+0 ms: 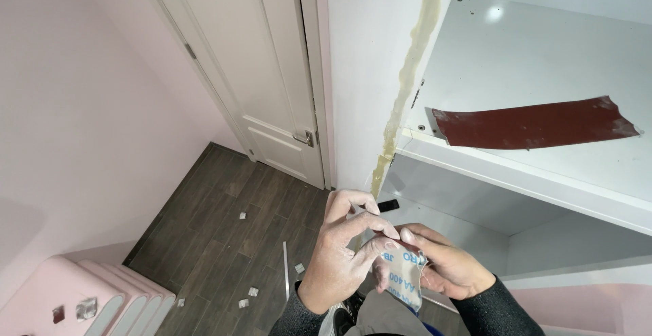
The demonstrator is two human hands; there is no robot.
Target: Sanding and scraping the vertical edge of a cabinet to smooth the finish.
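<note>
White sandpaper piece (406, 280) with blue print, pinched between both hands, left hand (339, 254), right hand (445, 268)

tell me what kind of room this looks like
Probably a room in a home being fitted out or renovated. A white panelled door meets pink walls, a strip of red sandpaper lies on a white built-in shelf, and scraps litter the wood-look floor.

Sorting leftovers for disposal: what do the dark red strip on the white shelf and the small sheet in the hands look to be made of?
Dark red strip: likely sandpaper; matte, flat, ragged ends. Small sheet, pinched by left hand and right hand: thin, bendable, pale printed backing, probably also abrasive paper.
</note>
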